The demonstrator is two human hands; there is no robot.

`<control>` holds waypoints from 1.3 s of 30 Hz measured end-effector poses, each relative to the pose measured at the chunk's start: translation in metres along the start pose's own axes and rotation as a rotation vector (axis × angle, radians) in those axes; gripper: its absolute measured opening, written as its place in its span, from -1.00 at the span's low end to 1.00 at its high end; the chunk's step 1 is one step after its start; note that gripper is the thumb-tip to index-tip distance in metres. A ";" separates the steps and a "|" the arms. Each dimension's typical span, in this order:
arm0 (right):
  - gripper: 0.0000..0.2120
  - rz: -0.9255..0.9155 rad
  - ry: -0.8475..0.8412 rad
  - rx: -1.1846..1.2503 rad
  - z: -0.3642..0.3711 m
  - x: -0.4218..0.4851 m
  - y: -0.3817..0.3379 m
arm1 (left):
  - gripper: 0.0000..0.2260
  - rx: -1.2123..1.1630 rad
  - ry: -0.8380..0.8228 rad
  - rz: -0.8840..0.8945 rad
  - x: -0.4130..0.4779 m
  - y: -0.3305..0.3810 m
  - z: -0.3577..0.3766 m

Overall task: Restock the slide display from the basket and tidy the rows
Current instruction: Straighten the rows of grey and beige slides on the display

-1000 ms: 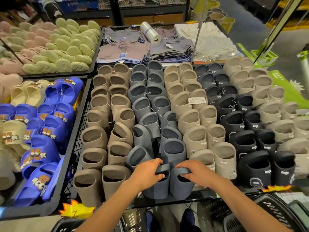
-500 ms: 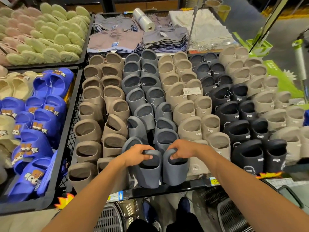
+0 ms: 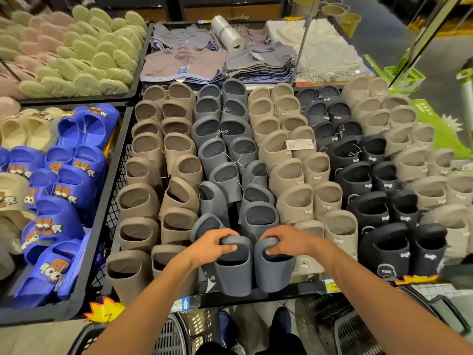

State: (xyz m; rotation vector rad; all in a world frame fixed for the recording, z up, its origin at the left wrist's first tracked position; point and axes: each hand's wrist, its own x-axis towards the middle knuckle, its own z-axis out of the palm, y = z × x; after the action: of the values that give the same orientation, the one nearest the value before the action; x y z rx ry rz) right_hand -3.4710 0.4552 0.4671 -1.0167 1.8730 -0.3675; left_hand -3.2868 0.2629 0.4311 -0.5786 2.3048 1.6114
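Two slate-grey slides stand upright side by side at the front edge of the display bin (image 3: 256, 297). My left hand (image 3: 212, 245) grips the top strap of the left grey slide (image 3: 234, 275). My right hand (image 3: 288, 242) grips the strap of the right grey slide (image 3: 275, 274). Behind them the grey row (image 3: 225, 155) runs to the back, flanked by a brown row (image 3: 153, 162) on the left and a beige row (image 3: 289, 160) on the right. Black slides (image 3: 371, 190) and more beige ones fill the right side.
Blue cartoon slides (image 3: 61, 190) fill the bin to the left. Green slippers (image 3: 97, 52) and folded clothes (image 3: 189, 65) with a plastic roll (image 3: 227, 34) lie at the back. Dark baskets (image 3: 169, 339) sit on the floor below, beside my shoes.
Both hands pushed the pair of grey slides from the front lip deeper into the front of the grey row, and the view tilted down slightly. Their grip on the straps is unchanged.
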 end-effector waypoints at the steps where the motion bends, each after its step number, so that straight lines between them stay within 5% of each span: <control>1: -0.69 0.006 -0.002 -0.024 0.001 0.000 -0.001 | -0.78 0.010 -0.032 -0.007 0.001 0.004 -0.002; 8: -0.40 0.055 -0.165 -0.233 -0.008 -0.002 -0.020 | -0.61 0.116 -0.188 -0.102 0.002 0.013 -0.011; 12: -0.28 0.079 -0.207 -0.154 -0.019 -0.002 -0.032 | -0.58 -0.030 -0.061 -0.046 -0.005 0.020 -0.026; 16: -0.50 0.061 -0.001 0.016 -0.023 0.006 -0.046 | -0.86 0.270 0.345 -0.014 -0.001 0.015 -0.053; 18: -0.68 0.020 0.155 0.052 -0.022 0.013 -0.050 | -0.78 0.403 0.421 -0.045 0.003 0.005 -0.064; 22: -0.79 0.036 0.315 -0.055 -0.021 0.027 -0.051 | -0.49 0.615 0.250 -0.196 0.014 -0.010 -0.062; 28: -0.63 0.175 0.560 -0.343 -0.016 0.042 -0.027 | -0.64 0.618 0.309 -0.204 0.028 -0.006 -0.045; 33: -0.55 0.219 0.444 -0.259 -0.014 0.049 -0.009 | -0.63 0.383 0.287 -0.131 0.035 -0.004 -0.045; 39: -0.64 0.163 0.506 -0.224 -0.013 0.059 -0.005 | -0.66 0.366 0.211 -0.058 0.051 0.010 -0.040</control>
State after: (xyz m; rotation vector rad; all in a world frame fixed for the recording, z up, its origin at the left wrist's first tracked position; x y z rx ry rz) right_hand -3.4919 0.4047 0.4416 -0.9678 2.4806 -0.3445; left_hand -3.3367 0.2198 0.4307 -0.7433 2.6203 1.1059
